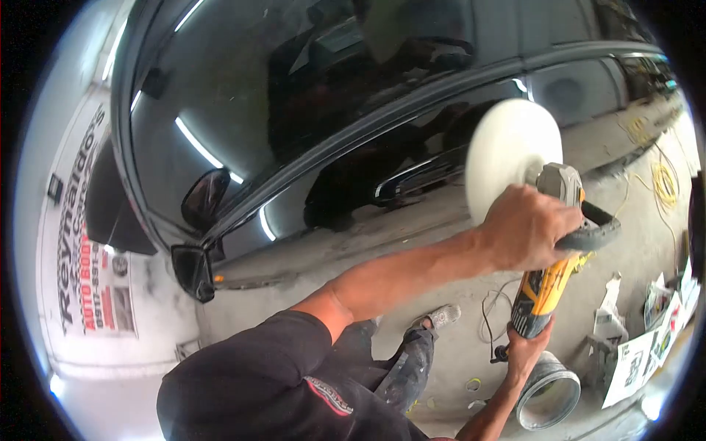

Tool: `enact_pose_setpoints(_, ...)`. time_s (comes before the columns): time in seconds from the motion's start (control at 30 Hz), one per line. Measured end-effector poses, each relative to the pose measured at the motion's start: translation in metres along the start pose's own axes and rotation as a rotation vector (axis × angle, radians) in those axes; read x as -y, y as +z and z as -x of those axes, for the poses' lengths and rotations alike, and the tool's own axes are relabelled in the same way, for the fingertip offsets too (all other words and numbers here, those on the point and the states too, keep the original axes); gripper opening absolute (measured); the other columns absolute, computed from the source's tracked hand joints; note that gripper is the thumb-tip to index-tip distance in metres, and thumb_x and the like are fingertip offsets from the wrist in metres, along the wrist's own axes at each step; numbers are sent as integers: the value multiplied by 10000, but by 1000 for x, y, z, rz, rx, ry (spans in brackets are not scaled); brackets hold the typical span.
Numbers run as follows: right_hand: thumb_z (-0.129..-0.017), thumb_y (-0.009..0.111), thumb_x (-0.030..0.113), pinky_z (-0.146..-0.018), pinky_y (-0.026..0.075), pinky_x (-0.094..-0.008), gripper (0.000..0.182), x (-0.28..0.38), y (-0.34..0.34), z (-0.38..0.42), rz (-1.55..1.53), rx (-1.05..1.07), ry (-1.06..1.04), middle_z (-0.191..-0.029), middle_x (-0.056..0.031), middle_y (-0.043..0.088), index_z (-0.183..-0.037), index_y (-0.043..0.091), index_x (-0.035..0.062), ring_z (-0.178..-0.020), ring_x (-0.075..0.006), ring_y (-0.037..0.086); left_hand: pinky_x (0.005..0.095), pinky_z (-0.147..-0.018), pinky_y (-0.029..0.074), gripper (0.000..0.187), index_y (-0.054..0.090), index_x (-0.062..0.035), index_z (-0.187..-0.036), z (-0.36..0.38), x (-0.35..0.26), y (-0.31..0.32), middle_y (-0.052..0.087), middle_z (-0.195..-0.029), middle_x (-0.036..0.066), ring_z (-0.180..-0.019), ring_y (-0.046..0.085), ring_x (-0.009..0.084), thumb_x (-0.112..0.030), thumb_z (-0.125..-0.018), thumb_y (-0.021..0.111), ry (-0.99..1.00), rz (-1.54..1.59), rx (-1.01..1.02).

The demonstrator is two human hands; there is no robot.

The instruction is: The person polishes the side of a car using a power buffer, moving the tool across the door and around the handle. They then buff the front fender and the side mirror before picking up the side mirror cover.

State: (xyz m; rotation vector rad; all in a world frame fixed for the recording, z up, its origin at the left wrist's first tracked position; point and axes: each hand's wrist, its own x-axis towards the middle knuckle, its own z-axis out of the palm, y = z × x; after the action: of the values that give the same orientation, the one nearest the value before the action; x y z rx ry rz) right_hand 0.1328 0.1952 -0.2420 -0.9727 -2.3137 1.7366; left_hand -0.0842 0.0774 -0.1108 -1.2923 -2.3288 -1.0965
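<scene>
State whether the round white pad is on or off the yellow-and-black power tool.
On: the round white pad joins the power tool at its grey head. Whether it is spinning, I cannot tell.

From view centre: car (353, 180) at 12 o'clock, its door mirror (193, 272) between 8 and 9. Wall banner (70, 235) at 9 o'clock, left of the mirror. Rotary polisher (546, 287) between 3 and 4 o'clock; left hand (526, 224) on its front handle (594, 229), right hand (528, 345) at its rear. Polishing pad (509, 158) between 2 and 3 o'clock, between polisher and car. Bucket (543, 365) between 4 and 5 o'clock, on the floor (471, 353). Paper sheets (631, 367) at 4 o'clock.
</scene>
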Motion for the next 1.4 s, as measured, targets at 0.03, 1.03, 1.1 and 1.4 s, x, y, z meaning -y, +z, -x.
enact_pose_setpoints(0.03,-655,716,44,-885,480,-355,697,9,0,7,42,12,-17,-1015,-144,640,-1310,489,-30,-931,-234,612,369,-515,518,355,586,-93,-755,9,1,-8,621,-645,62,-559,653,232,-355,-749,826,-4,-24,-26)
enact_pose_setpoints(1.03,-682,752,14,-928,492,-365,700,44,46,145,191,-39,-69,-1101,-166,656,-1333,494,-13,-1008,-246,632,380,-554,509,327,610,-98,-810,124,0,-115,633,-717,55,-630,660,253,-310,-699,834,-70,161,-143)
enact_pose_setpoints(1.1,-681,751,5,-927,491,-373,713,43,42,147,164,-46,-44,-1122,-166,647,-1341,483,-32,-1013,-254,628,389,-546,514,340,577,-98,-738,111,-11,-121,629,-668,55,-608,665,264,-319,-712,834,-116,199,-180)
enact_pose_setpoints(1.4,-720,735,51,-897,477,-339,686,64,67,182,223,89,-75,-1074,-158,633,-1341,459,-42,-947,-236,603,371,-526,499,354,576,-103,-745,165,-38,-192,602,-654,33,-566,627,232,-342,-707,834,-197,51,-166)
